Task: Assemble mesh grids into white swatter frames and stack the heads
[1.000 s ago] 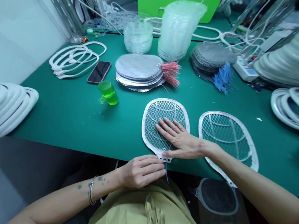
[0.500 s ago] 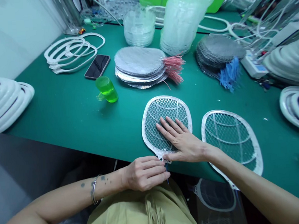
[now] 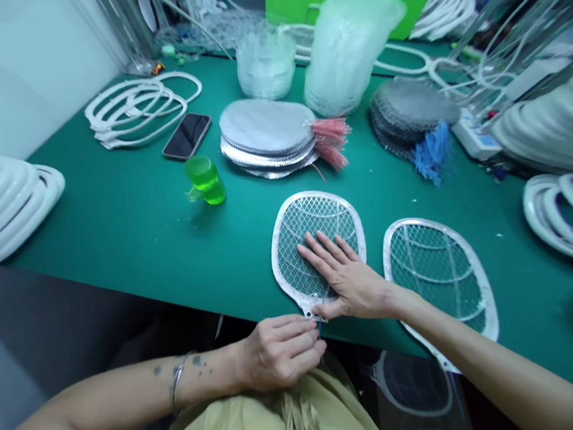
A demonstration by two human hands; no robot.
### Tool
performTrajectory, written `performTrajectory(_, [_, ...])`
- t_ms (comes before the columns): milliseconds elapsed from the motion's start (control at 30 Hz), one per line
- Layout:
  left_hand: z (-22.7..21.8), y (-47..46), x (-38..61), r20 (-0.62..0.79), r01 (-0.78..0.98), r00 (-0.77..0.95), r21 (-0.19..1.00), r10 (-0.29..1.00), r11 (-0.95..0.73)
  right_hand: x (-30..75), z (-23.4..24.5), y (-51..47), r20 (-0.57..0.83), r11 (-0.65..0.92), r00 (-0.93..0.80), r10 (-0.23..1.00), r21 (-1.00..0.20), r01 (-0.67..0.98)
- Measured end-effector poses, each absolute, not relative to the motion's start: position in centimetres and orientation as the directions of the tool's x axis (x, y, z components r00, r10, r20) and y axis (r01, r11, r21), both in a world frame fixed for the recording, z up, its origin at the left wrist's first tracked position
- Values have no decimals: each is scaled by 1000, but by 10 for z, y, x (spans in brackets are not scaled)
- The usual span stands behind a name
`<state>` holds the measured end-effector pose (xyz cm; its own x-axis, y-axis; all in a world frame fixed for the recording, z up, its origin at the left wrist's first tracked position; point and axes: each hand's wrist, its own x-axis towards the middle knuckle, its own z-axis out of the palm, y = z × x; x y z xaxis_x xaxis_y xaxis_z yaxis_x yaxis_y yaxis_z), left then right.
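Observation:
A white-framed racket head with metal mesh lies at the table's front edge, its narrow neck toward me. My right hand rests flat on its mesh, fingers spread, with the thumb down by the neck. Just below that neck, my left hand is closed, its fingertips pinching a thin blue wire that comes from the neck. The wire is mostly hidden by those fingers. Beside my right forearm lies a second mesh racket head, partly covered by the arm.
Behind are a stack of silver mesh sheets with red wires, a grey mesh stack with blue wires and clear plastic pieces. A green cup and phone stand left. White frames are piled at both sides.
The view has shifted slightly, so things sit a little lower in the picture. Both hands keep the same hold on the racket head and the wire.

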<state>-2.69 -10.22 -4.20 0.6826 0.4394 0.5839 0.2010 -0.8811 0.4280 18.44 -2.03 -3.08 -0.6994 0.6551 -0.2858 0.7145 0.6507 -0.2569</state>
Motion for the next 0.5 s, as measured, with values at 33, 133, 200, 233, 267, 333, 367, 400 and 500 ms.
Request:
performTrajectory(33, [-35, -98, -31, 513, 136, 741, 517, 433, -845, 184, -30, -21, -297, 649, -700, 650, -263, 714])
performTrajectory(133, [-10, -68, -41, 279, 113, 811, 788, 514, -605, 183, -27, -20, -342, 637, -702, 625, -296, 711])
performTrajectory(200, [-2, -40, -41, 170, 307, 728, 785, 664, -538, 180, -23, -16, -370, 617, -697, 614, -326, 716])
performTrajectory(233, [-2, -26, -39, 143, 427, 676, 723, 723, -543, 179, -20, -14, -378, 603, -696, 610, -348, 718])
performTrajectory(267, [-6, -14, -36, 121, 523, 658, 636, 743, -567, 178, -15, -12, -378, 586, -699, 608, -381, 715])
performTrajectory(333, [-19, 3, -29, 82, 623, 676, 469, 733, -626, 180, -3, -12, -338, 533, -714, 613, -490, 690])
performTrajectory(367, [-27, 8, -27, 63, 643, 689, 408, 722, -649, 185, 3, -14, -297, 491, -711, 638, -555, 672])
performTrajectory(400, [-34, 10, -25, 56, 657, 693, 362, 719, -661, 193, 9, -19, -249, 432, -678, 692, -610, 665])
performTrajectory(500, [-43, 8, -24, 61, 674, 692, 306, 720, -673, 238, 14, -54, -144, 74, -225, 964, -665, 743])
